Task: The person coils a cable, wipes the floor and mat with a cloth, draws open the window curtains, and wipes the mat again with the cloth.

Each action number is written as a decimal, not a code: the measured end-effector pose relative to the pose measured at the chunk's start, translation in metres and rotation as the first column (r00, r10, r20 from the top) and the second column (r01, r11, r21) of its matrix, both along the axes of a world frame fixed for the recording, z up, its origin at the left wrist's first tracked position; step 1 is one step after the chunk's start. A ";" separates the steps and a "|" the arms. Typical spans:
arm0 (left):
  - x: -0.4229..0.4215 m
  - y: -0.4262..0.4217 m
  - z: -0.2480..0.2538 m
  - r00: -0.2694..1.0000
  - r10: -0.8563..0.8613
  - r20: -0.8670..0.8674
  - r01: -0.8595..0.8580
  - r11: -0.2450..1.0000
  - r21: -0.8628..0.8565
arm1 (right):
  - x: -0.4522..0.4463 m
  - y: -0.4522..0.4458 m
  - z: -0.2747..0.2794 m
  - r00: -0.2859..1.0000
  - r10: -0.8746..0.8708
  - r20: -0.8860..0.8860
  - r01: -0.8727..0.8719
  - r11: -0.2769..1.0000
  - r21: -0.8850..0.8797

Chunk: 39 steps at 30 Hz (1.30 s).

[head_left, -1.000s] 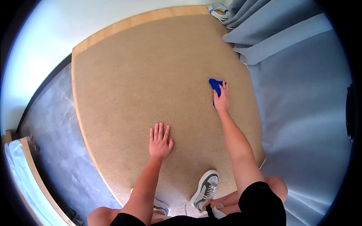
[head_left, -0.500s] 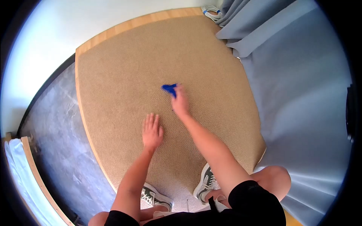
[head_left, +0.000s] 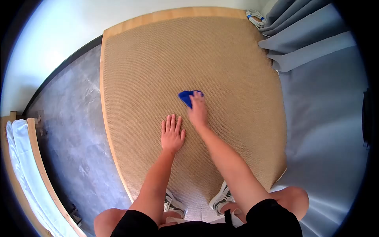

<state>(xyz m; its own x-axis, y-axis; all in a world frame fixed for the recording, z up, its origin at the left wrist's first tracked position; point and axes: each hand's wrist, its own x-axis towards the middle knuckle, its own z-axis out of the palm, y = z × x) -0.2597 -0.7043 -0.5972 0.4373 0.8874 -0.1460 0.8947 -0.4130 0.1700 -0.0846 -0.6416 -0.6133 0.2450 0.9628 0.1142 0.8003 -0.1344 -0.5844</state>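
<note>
A blue cloth [head_left: 186, 96] lies bunched under my right hand [head_left: 198, 110], whose fingers press it against the brown woven carpet [head_left: 166, 63]. Part of the cloth sticks out to the left of my fingers. My left hand [head_left: 172, 134] rests flat on the carpet, lower and to the left, fingers spread and nothing in it. The two hands are a short distance apart.
Grey curtains [head_left: 316, 98] hang along the right edge. A coiled white cable [head_left: 256, 18] sits at the far right corner. On the left are a grey floor [head_left: 75, 110] and a wooden frame with white fabric [head_left: 27, 158]. My shoes [head_left: 222, 199] stand on the carpet.
The whole view has shifted, so hands and carpet appear further right. My right hand still presses the blue cloth in about the same carpet area; my left hand stays flat.
</note>
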 end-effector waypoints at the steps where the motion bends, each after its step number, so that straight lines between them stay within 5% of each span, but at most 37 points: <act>1: 0.000 -0.002 0.000 1.000 -0.001 0.008 0.001 1.000 -0.013 | -0.022 0.003 0.000 0.999 0.036 -0.023 -0.035 0.999 0.026; 5: -0.003 0.000 0.002 1.000 -0.008 -0.027 0.007 1.000 -0.028 | -0.056 0.013 -0.006 0.991 0.067 -0.114 -0.058 0.995 0.078; 7: -0.009 0.000 0.004 0.998 -0.029 0.059 0.032 0.998 -0.052 | -0.044 0.009 -0.004 0.956 0.030 -0.293 0.001 0.995 0.103; 10: -0.024 -0.002 -0.007 0.988 0.016 0.152 -0.004 0.997 -0.078 | -0.002 -0.004 0.023 0.813 -0.383 -0.438 0.360 0.923 -0.139; 13: -0.056 -0.017 -0.001 0.997 0.052 0.053 -0.048 0.996 -0.070 | 0.045 -0.022 0.013 0.885 -0.301 -0.355 0.313 0.949 -0.026; 15: -0.067 -0.019 -0.005 1.000 0.011 0.024 -0.009 0.998 -0.059 | 0.052 -0.028 0.015 0.978 -0.094 0.186 0.112 0.990 -0.088; 19: -0.069 -0.018 -0.004 1.000 -0.014 -0.017 0.014 0.999 -0.042 | 0.008 -0.012 -0.006 0.991 -0.134 0.027 0.135 0.990 -0.040; 23: -0.071 -0.017 -0.005 0.999 -0.010 0.036 0.011 1.000 -0.025 | -0.080 0.009 -0.011 0.993 0.083 0.088 -0.085 0.996 0.019; 31: -0.072 -0.010 0.009 0.995 -0.033 -0.099 0.009 0.971 -0.239 | -0.157 0.039 0.004 0.902 0.302 -0.308 -0.313 0.950 0.012; 33: -0.073 -0.013 0.004 1.000 -0.015 -0.005 0.014 0.993 -0.121 | -0.132 0.039 0.007 0.924 0.071 -0.376 -0.067 0.997 0.025; 35: -0.075 -0.015 0.001 0.999 0.003 0.039 -0.001 0.998 -0.065 | -0.108 0.043 0.013 0.977 -0.054 -0.206 0.073 0.994 0.085; 39: -0.074 -0.014 -0.001 0.994 0.014 0.107 -0.007 0.998 -0.069 | -0.107 0.053 -0.001 0.978 -0.179 -0.106 0.175 0.983 -0.046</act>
